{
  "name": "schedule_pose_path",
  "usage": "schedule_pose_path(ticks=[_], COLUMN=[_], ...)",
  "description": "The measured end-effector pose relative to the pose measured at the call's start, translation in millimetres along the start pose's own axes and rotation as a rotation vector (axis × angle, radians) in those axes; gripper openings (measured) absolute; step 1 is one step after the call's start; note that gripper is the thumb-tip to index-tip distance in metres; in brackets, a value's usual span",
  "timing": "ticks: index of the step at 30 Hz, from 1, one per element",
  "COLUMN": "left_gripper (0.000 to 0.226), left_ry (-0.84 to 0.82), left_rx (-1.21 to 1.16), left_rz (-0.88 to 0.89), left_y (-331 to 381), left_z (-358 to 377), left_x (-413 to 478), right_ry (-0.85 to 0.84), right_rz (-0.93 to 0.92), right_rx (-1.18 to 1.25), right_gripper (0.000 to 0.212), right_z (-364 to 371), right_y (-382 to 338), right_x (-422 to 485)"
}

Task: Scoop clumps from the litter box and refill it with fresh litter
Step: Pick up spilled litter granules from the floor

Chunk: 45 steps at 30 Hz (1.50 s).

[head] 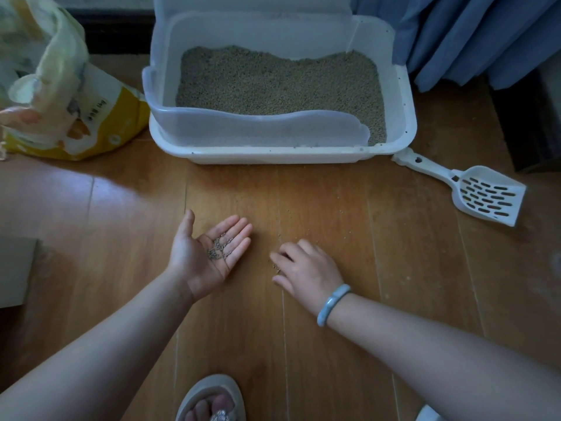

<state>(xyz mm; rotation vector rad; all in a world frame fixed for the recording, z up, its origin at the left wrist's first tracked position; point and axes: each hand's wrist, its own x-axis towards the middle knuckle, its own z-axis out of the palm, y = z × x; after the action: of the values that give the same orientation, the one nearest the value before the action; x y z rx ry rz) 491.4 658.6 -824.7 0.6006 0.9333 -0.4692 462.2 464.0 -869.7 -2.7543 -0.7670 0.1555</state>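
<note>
**Holding a palmful of stray litter in front of the box**

Closest to the camera is one foot in a grey slipper [212,401], toes poking out, planted on the wooden floor [318,202]. Both bare forearms reach forward from there.

The left hand [206,256] is turned palm up, fingers straight and close together, thumb out to the side. A little pile of dark litter grains [219,248] sits across the palm and the base of the fingers.

The right hand [306,268] is just beside it, palm down, with a pale blue bracelet [333,305] on the wrist. Its fingers are bent with the tips on the floor, and there are a few loose bits right at the fingertips. Honestly can't tell if it's pinching any or just touching the boards.

Further out, the white litter box [273,156] sits square on the floor, with a clear guard [258,129] around the rim. The litter [273,83] inside is tan, spread corner to corner and fairly level.

The white slotted scoop [482,189] lies on the floor off the box's near right corner, handle end touching the rim, nobody holding it. On the left, the yellow and white litter bag [91,117] slumps against the box, top open. A blue curtain [485,34] hangs behind on the right.
</note>
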Motion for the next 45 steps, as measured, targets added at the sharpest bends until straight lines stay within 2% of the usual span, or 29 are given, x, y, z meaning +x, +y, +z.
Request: schedule_pose_path(ticks=[2,4,8,13,19,24,26,28,30,32,34,39,42,45], left_gripper=[0.078,0.078,0.078,0.078,0.078,0.078,0.079,0.078,0.078,0.079,0.079,0.077,0.077,0.076], left_ry=[0.0,-0.001,-0.002,0.002,-0.008,-0.028,-0.038,-0.039,-0.041,-0.062,-0.078,-0.045,-0.02,-0.01], left_rx=[0.003,0.003,0.005,0.001,0.024,0.052,0.062,0.062,0.053,0.076,0.077,0.053,0.025,0.01], left_rz=[0.0,-0.001,-0.003,0.001,-0.009,-0.025,-0.03,-0.031,-0.039,-0.047,-0.05,-0.029,-0.025,-0.016], left_y=[-1,-1,-1,1,-3,-8,-10,-13,-15,-15,-14,-13,-12,-9], left_z=[2,3,4,0,1,3,6,9,11,9,7,6,4,4], left_x=[1,1,1,-1,-4,-4,-3,-3,-3,-4,-5,-7,-8,-10], right_ry=[0.013,0.026,-0.012,0.011,0.026,0.04,0.118,0.127,0.06,0.041,0.058,0.124,0.109,0.033], right_rz=[-0.069,-0.14,-0.309,-0.37,-0.19,0.262,0.344,0.322,0.255,0.161,0.09,0.083,0.127,0.125], right_rx=[0.003,-0.001,-0.064,-0.105,-0.133,0.199,0.324,0.425,0.479,0.448,0.414,0.51,0.42,0.184], right_gripper=[0.023,0.015,0.014,0.013,0.012,0.01,0.01,0.013,0.012,0.009,0.016,0.022,0.017,0.023], right_z=[4,7,7,8,12,-8,-20,-31,-40,-41,-37,-36,-35,-30], right_y=[-3,-1,9,15,4,-4,-11,-23,-40,-56,-66,-49,-5,41], right_x=[3,7,11,14,12,29,41,53,58,55,50,34,21,2])
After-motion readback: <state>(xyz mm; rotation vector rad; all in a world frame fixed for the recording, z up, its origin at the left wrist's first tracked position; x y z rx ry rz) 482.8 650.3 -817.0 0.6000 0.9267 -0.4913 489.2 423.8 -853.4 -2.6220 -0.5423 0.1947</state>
